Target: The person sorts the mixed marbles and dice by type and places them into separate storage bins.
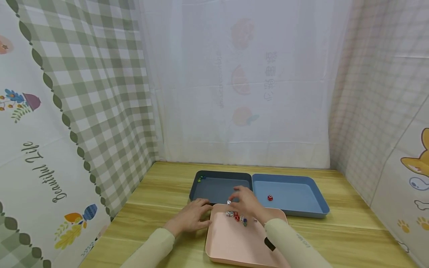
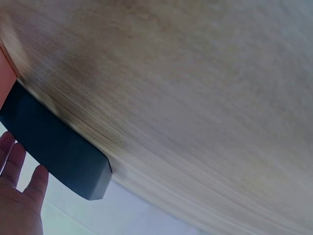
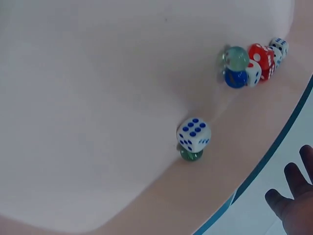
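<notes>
My right hand (image 1: pixel 247 203) reaches over the far rim of the pink tray (image 1: pixel 234 245), pinching a white die (image 1: pixel 229 202) at its fingertips. Below it, along the tray's far side, lie white dice, red dice (image 1: pixel 237 218) and a blue marble (image 3: pixel 235 78) beside a green marble (image 3: pixel 237 58). Another white die (image 3: pixel 193 134) rests against a second green marble (image 3: pixel 191 154) in the right wrist view. At the pink tray's far left corner, my left hand (image 1: pixel 192 216) lies with relaxed fingers, close to the dark tray (image 2: pixel 58 142).
Behind the pink tray stands the dark tray, with small green marbles (image 1: pixel 200 179) in its far left corner. A blue tray (image 1: pixel 291 186) to its right holds one red die (image 1: pixel 270 197). Cloth curtains (image 1: pixel 241 93) enclose the wooden table (image 1: pixel 164 186) at the back and sides.
</notes>
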A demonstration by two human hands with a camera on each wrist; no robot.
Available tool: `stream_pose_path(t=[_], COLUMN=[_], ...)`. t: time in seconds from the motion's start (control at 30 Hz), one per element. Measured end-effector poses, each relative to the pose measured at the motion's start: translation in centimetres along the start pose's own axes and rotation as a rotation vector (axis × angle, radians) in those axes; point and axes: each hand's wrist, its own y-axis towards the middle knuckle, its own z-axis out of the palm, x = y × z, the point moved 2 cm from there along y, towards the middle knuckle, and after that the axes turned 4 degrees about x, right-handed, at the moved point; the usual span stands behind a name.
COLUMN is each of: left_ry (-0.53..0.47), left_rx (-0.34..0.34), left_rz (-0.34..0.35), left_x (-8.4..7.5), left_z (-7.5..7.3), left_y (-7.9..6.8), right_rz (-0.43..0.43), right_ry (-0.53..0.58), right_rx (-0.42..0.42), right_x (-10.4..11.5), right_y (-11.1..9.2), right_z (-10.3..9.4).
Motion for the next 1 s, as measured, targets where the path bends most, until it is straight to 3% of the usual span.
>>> stream_pose_path(t=[0.2,0.6,1.0], left_ry=[-0.008,0.0,0.007], left_rx=[0.002,0.001,-0.011], left_rz=[-0.005,-0.003,0.009], left_x=[-0.1,-0.2,0.0], left_z=[-0.1,-0.1,0.1], left_y=[-0.1,-0.1,-0.1], right_rz=[0.0,0.127,0.149], right_ry=[-0.001,0.044,-0.019], right_rx=[-0.024,0.01,-0.073], right_x=[-0.3,-1.9,-4.9], right_y=[0.0,-0.1,-0.8], right_z=[-1.1,-3.4,-6.1])
